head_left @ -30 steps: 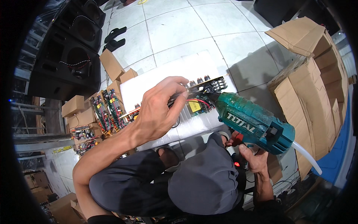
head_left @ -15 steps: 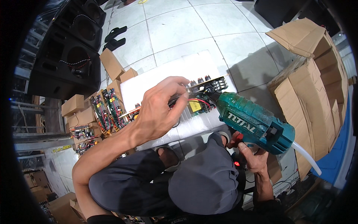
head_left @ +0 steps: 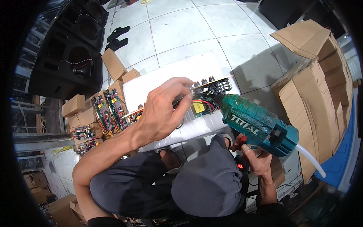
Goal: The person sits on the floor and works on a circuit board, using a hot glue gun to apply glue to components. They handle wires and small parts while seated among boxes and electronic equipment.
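Note:
My right hand (head_left: 258,160) grips the handle of a teal glue gun (head_left: 257,123), its fingers wrapped near the red trigger. From the gun's back end sticks a white glue stick (head_left: 311,160). The dark nozzle (head_left: 215,98) points left at a circuit board (head_left: 206,108) with dark capped parts, red wires and a yellow-labelled component. Over that board, my left hand (head_left: 162,106) bends its fingers, thumb and forefinger close together by the nozzle tip. What they pinch is too small to make out. Beneath the board lies a white foam slab (head_left: 174,72).
Several assembled circuit boards (head_left: 109,109) stand beside cardboard pieces (head_left: 113,64) on the left. Black speaker cabinets (head_left: 64,64) line the far left, near a pair of black sandals (head_left: 117,39). An open cardboard box (head_left: 310,102) stands at the right, close to the gun.

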`<state>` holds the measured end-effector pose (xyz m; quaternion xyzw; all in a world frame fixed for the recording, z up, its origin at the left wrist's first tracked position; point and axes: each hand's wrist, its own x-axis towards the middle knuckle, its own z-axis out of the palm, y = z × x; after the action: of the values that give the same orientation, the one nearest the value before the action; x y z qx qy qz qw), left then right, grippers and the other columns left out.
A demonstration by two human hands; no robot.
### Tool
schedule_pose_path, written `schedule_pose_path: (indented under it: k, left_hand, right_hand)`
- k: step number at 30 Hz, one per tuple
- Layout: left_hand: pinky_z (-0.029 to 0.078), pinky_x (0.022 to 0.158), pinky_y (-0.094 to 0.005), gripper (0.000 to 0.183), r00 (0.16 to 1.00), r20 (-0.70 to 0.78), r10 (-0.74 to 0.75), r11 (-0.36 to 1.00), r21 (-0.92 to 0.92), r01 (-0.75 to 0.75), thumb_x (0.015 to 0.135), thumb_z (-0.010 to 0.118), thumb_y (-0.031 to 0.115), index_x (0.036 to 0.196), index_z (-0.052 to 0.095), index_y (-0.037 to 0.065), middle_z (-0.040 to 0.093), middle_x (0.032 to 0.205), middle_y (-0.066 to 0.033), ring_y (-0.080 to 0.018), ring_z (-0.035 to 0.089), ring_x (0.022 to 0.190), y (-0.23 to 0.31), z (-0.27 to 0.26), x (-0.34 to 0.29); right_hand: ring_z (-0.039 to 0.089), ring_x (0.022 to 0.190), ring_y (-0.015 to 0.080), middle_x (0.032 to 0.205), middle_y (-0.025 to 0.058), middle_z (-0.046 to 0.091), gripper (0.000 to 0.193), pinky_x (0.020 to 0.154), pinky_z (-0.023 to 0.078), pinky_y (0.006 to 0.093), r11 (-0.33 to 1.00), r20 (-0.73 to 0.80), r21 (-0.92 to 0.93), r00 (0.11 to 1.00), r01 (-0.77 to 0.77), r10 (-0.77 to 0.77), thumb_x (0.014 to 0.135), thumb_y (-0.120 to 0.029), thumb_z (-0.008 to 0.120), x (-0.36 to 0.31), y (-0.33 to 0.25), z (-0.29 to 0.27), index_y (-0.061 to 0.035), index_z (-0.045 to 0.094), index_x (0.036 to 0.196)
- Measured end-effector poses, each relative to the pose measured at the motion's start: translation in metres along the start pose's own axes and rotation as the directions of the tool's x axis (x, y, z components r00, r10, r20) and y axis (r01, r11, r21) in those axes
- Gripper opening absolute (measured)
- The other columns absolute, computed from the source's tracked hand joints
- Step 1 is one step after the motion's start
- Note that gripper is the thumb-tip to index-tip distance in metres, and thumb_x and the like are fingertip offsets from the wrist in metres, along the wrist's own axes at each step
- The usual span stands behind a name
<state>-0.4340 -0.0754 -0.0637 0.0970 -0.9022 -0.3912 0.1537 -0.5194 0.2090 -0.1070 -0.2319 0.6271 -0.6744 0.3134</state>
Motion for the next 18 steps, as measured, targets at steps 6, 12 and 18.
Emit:
schedule_pose_path:
  k: [6,12,18]
  left_hand:
    - [0.057,0.085,-0.0324,0.008,1.000,0.002,-0.005,1.000,-0.006,0.005,0.092,0.060,0.000,0.092,0.064,-0.007,0.068,0.114,-0.0190,-0.0232,0.069,0.097,0.0002,-0.0001,-0.0003]
    - [0.057,0.085,-0.0328,0.009,1.000,0.015,-0.017,1.000,0.003,0.017,0.093,0.060,0.001,0.093,0.064,-0.008,0.068,0.115,-0.0189,-0.0237,0.070,0.097,0.0003,-0.0009,-0.0008]
    - [0.057,0.085,-0.0330,0.010,0.999,0.022,-0.029,1.000,0.000,0.029,0.093,0.060,0.001,0.093,0.064,-0.008,0.068,0.115,-0.0188,-0.0239,0.070,0.098,0.0019,-0.0010,0.0003]
  right_hand:
    - [0.068,0.097,0.0226,0.108,0.0140,0.068,0.029,0.086,0.058,0.0384,1.000,-0.009,0.021,1.000,0.002,-0.001,0.090,0.006,0.060,-0.0028,0.0020,-0.0008,0.0047,0.060,0.120]
    - [0.069,0.088,0.0254,0.103,0.0166,0.067,0.029,0.081,0.060,0.0417,1.000,-0.040,-0.028,0.999,0.003,-0.004,0.090,-0.002,0.061,-0.0026,0.0026,0.0019,0.0067,0.059,0.117]
    - [0.069,0.085,0.0253,0.098,0.0168,0.066,0.028,0.079,0.060,0.0408,1.000,-0.044,0.008,0.999,0.001,0.000,0.090,-0.005,0.061,0.0024,-0.0044,0.0042,0.0074,0.059,0.114]
